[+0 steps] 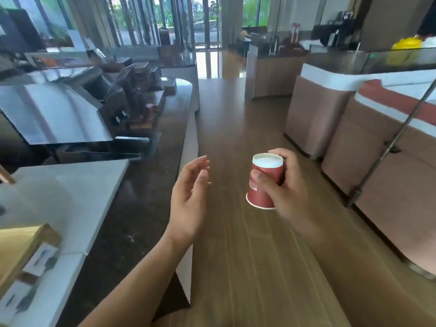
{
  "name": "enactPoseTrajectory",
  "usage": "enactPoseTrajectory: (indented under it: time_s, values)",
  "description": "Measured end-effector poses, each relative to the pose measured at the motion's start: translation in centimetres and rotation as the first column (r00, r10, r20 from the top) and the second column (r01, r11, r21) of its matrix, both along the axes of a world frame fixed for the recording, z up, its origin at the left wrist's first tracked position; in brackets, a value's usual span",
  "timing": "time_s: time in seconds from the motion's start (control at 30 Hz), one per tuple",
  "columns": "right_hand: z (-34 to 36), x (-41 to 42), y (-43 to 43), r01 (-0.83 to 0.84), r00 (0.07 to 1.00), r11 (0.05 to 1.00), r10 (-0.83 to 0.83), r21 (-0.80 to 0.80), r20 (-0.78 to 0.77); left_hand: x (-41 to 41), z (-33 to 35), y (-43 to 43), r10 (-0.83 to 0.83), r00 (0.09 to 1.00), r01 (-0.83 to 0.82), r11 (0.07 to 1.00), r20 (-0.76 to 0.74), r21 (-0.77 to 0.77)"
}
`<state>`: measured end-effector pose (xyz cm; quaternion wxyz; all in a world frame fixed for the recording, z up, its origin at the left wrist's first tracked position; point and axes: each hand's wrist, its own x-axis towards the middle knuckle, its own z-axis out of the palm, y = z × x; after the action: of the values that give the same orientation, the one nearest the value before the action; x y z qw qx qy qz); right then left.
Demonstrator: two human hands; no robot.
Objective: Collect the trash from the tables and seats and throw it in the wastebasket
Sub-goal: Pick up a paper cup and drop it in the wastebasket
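Your right hand [286, 185] holds the red paper cup [265, 181] in the air above the wooden floor [247, 256]. The cup is upside down: its white base points up and a little away from you, toward 12 o'clock, and its open rim points down toward 6 o'clock and slightly to 7. So the long axis of the cup is close to vertical, with a small tilt. Your thumb presses on the near side of the red wall, and the other fingers go around the far side, at about 3 o'clock from the cup. The grip is closed firmly on the cup, around its middle.

Your left hand [191, 199] is at 9 o'clock from the cup, near it but not touching. It is empty, with the palm turned to the cup and the fingers relaxed and half spread. It carries nothing.

The counter [141, 197] with the white panels is at your 9 to 10 o'clock. Brown cabinets [377, 161] stand at your 2 to 3 o'clock. I do not see any wastebasket in this view, so I cannot tell you which way it lies from the cup.

I judge that the cup is already collected and the next step is to carry it to the basket. Because the right hand is the one that holds it, this hand should make the drop. The mouth already faces down, so any liquid left inside could fall on the floor while you walk.
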<state>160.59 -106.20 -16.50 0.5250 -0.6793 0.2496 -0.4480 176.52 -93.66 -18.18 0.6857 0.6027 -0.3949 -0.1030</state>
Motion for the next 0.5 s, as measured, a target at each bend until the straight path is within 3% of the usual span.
enactPoseTrajectory:
  time_s: [0.5]
  values:
    - [-2.9, 21.1, -23.7, -0.199, 0.979, 0.979, 0.197, 0.038, 0.055, 17.0, 0.1, -20.3, 0.171, 0.985, -0.168, 0.982, -0.036, 0.085]
